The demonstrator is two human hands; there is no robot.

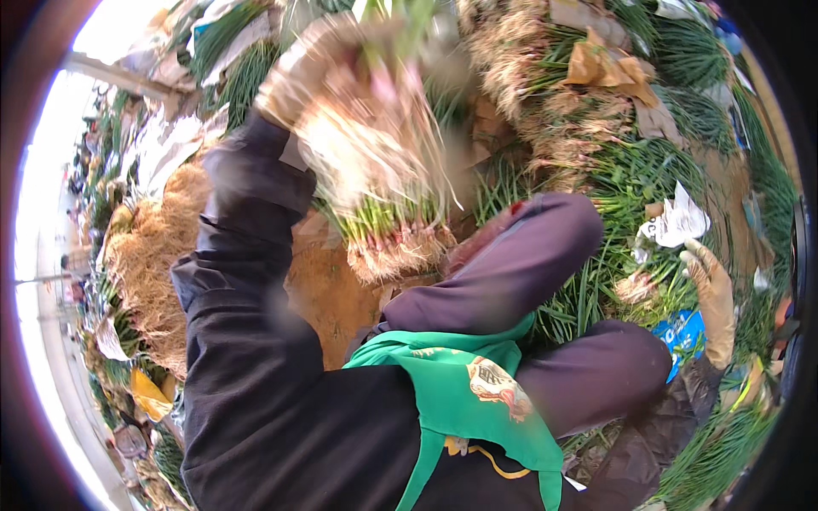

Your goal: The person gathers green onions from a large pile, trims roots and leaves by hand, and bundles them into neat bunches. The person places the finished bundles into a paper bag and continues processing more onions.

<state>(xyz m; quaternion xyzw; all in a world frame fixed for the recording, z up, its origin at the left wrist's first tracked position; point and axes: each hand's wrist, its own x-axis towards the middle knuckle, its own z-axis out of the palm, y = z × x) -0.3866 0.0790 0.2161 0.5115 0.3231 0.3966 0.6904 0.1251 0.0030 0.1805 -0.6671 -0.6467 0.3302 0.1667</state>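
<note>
My left hand [313, 70], in a pale glove and blurred by motion, grips a bunch of spring onions [364, 147] at the top centre. Its pale roots hang down and its green stems reach the upper edge. Directly below, another bunch of spring onions [399, 239] shows trimmed-looking green stems and reddish bases, roots towards me. My right hand [709, 300], also gloved, is at the far right with fingers extended and nothing seen in them. Its fingertips are close to a crumpled white plastic piece [680, 220] with printing; contact is unclear. A small clump of spring onions [636, 287] lies left of that hand.
Rooted onion bundles pile up at the left [156, 268] and upper right [511, 57]. Loose green onions [575, 294] lie beside my bent legs [505, 268]. A blue printed packet [680, 338] is by my right forearm. Brown boards [329, 287] show below the bunches.
</note>
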